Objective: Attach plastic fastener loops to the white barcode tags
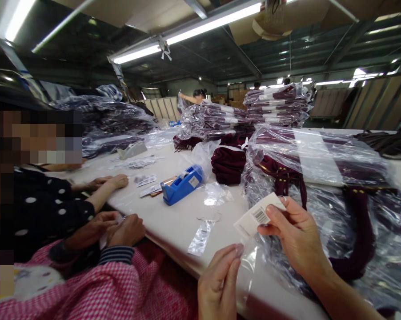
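My right hand pinches a white barcode tag between thumb and fingers, tilted above the table. Just left of and below it, my left hand is closed, its fingertips pinching a piece of clear plastic that hangs beneath; whether it is a small bag I cannot tell. On the table beyond my left hand lies a small clear packet with a thin string at its top. Right beside my right hand are dark maroon garments in clear plastic bags, stacked up.
A blue tape dispenser stands on the white table, near loose tags and a grey dispenser. At left, co-workers in a checked sleeve and a dotted sleeve have their hands at the table edge. More bagged garments rise behind.
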`<state>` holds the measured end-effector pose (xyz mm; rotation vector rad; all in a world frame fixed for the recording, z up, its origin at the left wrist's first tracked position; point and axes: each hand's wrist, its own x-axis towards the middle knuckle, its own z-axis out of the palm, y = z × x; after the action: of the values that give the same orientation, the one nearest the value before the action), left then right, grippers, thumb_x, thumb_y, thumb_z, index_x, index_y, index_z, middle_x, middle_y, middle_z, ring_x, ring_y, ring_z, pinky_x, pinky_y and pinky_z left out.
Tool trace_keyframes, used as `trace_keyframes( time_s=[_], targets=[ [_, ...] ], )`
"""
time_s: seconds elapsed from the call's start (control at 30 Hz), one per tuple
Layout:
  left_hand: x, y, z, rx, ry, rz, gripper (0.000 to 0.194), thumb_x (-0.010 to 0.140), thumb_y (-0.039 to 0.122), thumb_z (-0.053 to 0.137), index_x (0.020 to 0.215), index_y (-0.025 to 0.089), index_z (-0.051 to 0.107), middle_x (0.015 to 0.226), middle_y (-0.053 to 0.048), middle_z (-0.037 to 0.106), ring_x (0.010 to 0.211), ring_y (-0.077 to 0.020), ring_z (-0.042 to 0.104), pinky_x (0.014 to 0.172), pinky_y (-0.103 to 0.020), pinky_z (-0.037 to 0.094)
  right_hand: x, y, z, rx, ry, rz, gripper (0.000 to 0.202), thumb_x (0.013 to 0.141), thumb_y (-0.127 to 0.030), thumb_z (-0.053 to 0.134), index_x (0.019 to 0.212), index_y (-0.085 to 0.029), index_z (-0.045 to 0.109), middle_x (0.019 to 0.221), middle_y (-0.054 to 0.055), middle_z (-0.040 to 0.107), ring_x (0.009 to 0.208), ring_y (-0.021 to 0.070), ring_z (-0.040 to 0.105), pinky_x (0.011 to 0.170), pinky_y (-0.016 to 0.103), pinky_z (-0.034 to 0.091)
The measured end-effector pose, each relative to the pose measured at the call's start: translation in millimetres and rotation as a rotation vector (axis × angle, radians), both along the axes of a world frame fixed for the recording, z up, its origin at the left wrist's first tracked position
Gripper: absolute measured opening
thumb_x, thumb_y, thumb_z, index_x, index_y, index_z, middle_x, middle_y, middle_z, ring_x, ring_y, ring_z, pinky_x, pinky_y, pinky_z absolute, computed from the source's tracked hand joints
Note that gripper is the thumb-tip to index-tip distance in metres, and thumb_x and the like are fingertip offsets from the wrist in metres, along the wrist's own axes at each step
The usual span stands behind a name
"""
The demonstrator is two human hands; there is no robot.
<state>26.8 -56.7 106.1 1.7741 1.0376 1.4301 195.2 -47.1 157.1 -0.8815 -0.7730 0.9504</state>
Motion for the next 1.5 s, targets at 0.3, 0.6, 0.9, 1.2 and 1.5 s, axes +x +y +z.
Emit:
trace_keyframes(
  time_s=[0.3, 0.6, 0.9, 1.2, 1.5],
  targets=[
    [-0.3, 0.3, 0.8, -0.048, -0.025, 0.098, 0.019, 0.08, 0.02, 0.063, 0.091, 0.029, 0.076, 0.098, -0.003, 0.075, 0.093, -0.0206, 0.068, 0.087, -0.028, 0.053, 2.5, -1.8, -7.3, -0.065, -0.197, 0.015, 0.02, 0.079, -0.038, 0.069, 0.086, -0.019, 0.064, 0.077, 0.0, 0.068, 0.062, 0.0136, 0.065, 0.056, 0.026, 0.06],
    [-2.0, 2.8, -10.0, -0.149, -0.042, 0.138, 0.021, 0.082, 0.028, 0.06, 0.097, 0.028, 0.075, 0.101, -0.004, 0.074, 0.086, -0.0198, 0.069, 0.081, -0.029, 0.056, 7.7, -3.2, -0.8, -0.041, -0.344, 0.097, 0.017, 0.082, -0.037, 0.063, 0.082, -0.02, 0.065, 0.072, 0.001, 0.067, 0.061, 0.0145, 0.063, 0.055, 0.025, 0.058],
    [4.5, -2.0, -0.6, -0.3, -0.241, 0.085, 0.011, 0.077, 0.025, 0.066, 0.084, 0.022, 0.074, 0.083, -0.001, 0.071, 0.065, -0.013, 0.063, 0.064, -0.021, 0.051, 9.1, -2.9, 0.2, -0.053, -0.452, 0.109, 0.017, 0.085, -0.037, 0.06, 0.083, -0.02, 0.063, 0.07, -0.001, 0.066, 0.056, 0.0116, 0.06, 0.05, 0.02, 0.053],
    [15.1, -2.2, 2.1, -0.596, -0.593, -0.086, 0.021, 0.069, 0.023, 0.071, 0.069, 0.018, 0.051, 0.078, -0.004, 0.072, 0.063, -0.0146, 0.064, 0.058, -0.023, 0.046, 8.0, 1.7, -2.3, -0.046, -0.439, 0.131, 0.018, 0.084, -0.038, 0.06, 0.083, -0.02, 0.063, 0.07, -0.001, 0.065, 0.058, 0.0132, 0.061, 0.051, 0.023, 0.055],
    [18.8, -2.6, 4.3, -0.62, -0.685, -0.089, 0.03, 0.062, 0.015, 0.075, 0.085, 0.019, 0.055, 0.073, -0.002, 0.071, 0.063, -0.0166, 0.067, 0.058, -0.024, 0.049, 9.2, 1.6, -4.0, -0.072, -0.508, 0.121, 0.016, 0.084, -0.036, 0.06, 0.08, -0.02, 0.061, 0.067, -0.003, 0.061, 0.053, 0.0117, 0.057, 0.048, 0.021, 0.049]
  ],
)
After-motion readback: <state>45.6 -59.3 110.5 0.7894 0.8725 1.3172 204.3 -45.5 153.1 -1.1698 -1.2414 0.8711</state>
